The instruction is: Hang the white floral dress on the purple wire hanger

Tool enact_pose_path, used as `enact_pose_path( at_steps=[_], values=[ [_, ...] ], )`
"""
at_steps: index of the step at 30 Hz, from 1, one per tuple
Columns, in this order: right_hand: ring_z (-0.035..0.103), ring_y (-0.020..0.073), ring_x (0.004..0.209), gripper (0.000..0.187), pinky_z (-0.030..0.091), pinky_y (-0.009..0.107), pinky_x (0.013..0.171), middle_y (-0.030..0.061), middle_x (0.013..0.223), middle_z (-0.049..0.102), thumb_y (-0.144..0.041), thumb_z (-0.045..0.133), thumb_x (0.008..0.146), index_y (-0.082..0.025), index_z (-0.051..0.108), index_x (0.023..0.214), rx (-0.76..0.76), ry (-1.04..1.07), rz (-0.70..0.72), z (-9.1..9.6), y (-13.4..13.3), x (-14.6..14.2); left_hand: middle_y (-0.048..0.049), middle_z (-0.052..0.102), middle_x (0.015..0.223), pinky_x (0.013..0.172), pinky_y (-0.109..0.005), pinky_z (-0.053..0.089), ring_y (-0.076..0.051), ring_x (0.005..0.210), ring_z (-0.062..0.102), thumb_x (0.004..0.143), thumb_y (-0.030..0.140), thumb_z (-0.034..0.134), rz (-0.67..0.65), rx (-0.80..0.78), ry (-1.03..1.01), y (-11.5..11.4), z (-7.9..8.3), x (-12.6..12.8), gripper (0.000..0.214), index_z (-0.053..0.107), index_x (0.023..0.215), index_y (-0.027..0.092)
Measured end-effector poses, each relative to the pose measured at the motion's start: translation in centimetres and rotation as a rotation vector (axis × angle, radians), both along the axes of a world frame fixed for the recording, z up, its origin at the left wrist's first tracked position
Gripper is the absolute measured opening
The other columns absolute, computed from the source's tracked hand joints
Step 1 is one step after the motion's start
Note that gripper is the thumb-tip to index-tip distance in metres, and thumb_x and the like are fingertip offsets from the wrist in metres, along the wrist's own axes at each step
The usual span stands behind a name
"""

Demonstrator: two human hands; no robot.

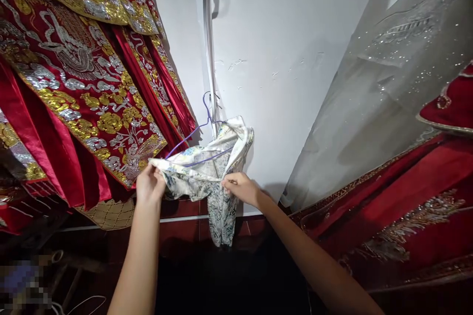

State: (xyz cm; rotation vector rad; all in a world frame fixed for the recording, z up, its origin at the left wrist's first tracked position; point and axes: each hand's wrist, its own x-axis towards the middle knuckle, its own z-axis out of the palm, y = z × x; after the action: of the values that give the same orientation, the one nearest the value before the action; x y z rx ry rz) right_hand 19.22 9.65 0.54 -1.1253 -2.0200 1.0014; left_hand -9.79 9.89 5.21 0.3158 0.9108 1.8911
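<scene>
A white garment with a blue-green and yellow floral print hangs partly on a purple wire hanger. The hanger's hook is up against a narrow metal upright at the wall. My left hand pinches the cloth edge near the hanger's left end and holds it out to the left. My right hand grips the garment's front edge close to the middle, fingers closed on the fabric. The hanger's lower bar shows through the garment's opening. Its right shoulder lies inside the cloth, and the lower part hangs straight down.
Red costumes with gold and silver embroidery hang at left. On the right are a sheer glittering white gown and a red beaded garment. The metal upright stands before the white wall; a dark red tiled floor lies below.
</scene>
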Motion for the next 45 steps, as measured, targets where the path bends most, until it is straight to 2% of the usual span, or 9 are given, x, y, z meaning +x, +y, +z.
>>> enact_pose_path(
  at_steps=[6,10,17,22,27,30,33,39,45],
  values=[
    [0.063,0.0152,0.061,0.027,0.046,0.025,0.063,0.0002,0.061,0.062,-0.024,0.052,0.087,-0.018,0.058,0.061,-0.113,0.122,0.145,-1.7,-3.1,-0.6,-0.0034,0.058,0.068,0.067,-0.019,0.051,-0.012,0.069,0.061,0.085,0.006,0.037,0.023,-0.09,-0.046,-2.1,-7.9,3.8,0.023,0.054,0.074,0.017],
    [0.061,0.0158,0.06,0.03,0.046,0.027,0.063,0.001,0.061,0.062,-0.028,0.052,0.09,-0.018,0.06,0.063,-0.188,0.189,0.161,-3.3,-4.5,-0.8,-0.0064,0.063,0.075,0.079,-0.028,0.055,-0.017,0.08,0.066,0.084,0.011,0.042,-0.083,-0.114,-0.061,-4.4,-9.8,5.7,0.02,0.056,0.071,0.018],
    [0.061,0.0223,0.082,0.041,0.049,0.036,0.082,0.004,0.082,0.065,-0.059,0.05,0.091,-0.021,0.063,0.084,-0.06,0.193,-0.139,-4.0,-5.2,-0.5,-0.0096,0.066,0.107,0.097,-0.04,0.05,-0.024,0.107,0.064,0.087,0.033,0.054,-0.414,0.174,0.305,-8.7,-4.9,10.0,0.016,0.062,0.084,0.02],
    [0.048,0.0266,0.129,0.053,0.034,0.042,0.111,0.0092,0.126,0.06,-0.063,0.038,0.095,-0.028,0.058,0.129,-0.158,0.389,0.036,-1.5,-6.2,-0.5,-0.0097,0.061,0.117,0.105,-0.038,0.042,-0.026,0.117,0.056,0.097,0.041,0.045,-0.464,0.303,0.985,-10.3,-1.8,13.0,0.027,0.064,0.09,0.023],
    [0.062,0.0251,0.102,0.045,0.049,0.036,0.089,0.0048,0.109,0.067,-0.04,0.069,0.082,-0.024,0.061,0.124,-0.126,0.256,0.246,0.2,-6.4,-0.6,-0.0089,0.058,0.12,0.109,-0.038,0.038,-0.024,0.122,0.052,0.1,0.041,0.04,-0.429,0.305,1.099,-9.7,-2.4,12.0,0.025,0.059,0.096,0.025],
    [0.062,0.0204,0.073,0.014,0.049,0.029,0.067,0.0023,0.079,0.068,-0.027,0.063,0.082,-0.018,0.07,0.091,-0.058,0.104,0.218,1.6,-5.6,0.0,-0.0076,0.061,0.122,0.107,-0.038,0.04,-0.024,0.119,0.055,0.098,0.044,0.043,-0.684,0.234,1.116,-10.2,-3.7,10.7,0.03,0.054,0.121,0.028],
    [0.066,0.0223,0.081,0.023,0.051,0.03,0.073,0.0051,0.089,0.072,-0.015,0.057,0.078,-0.018,0.073,0.095,0.082,0.197,0.13,3.8,-3.5,0.9,-0.0053,0.066,0.12,0.103,-0.036,0.043,-0.027,0.116,0.058,0.094,0.047,0.05,-0.895,0.195,1.261,-11.2,-4.6,9.1,0.035,0.058,0.124,0.03],
    [0.053,0.0226,0.127,0.061,0.04,0.034,0.107,0.0072,0.141,0.055,-0.015,0.052,0.077,-0.022,0.053,0.138,0.345,0.375,-0.215,5.0,3.6,-0.5,-0.0028,0.065,0.081,0.072,-0.029,0.043,-0.023,0.075,0.061,0.099,0.04,0.037,-0.632,0.039,1.642,-10.8,-3.0,6.0,0.028,0.059,0.106,0.024],
    [0.062,0.0221,0.077,0.023,0.047,0.03,0.07,0.0076,0.083,0.071,-0.032,0.05,0.084,-0.017,0.068,0.088,0.201,0.064,-0.368,1.8,7.0,-1.8,-0.0014,0.06,0.072,0.068,-0.029,0.038,-0.023,0.07,0.06,0.094,0.026,0.036,-0.547,-0.04,1.849,-9.5,-1.5,4.9,0.02,0.054,0.101,0.024]
  ],
)
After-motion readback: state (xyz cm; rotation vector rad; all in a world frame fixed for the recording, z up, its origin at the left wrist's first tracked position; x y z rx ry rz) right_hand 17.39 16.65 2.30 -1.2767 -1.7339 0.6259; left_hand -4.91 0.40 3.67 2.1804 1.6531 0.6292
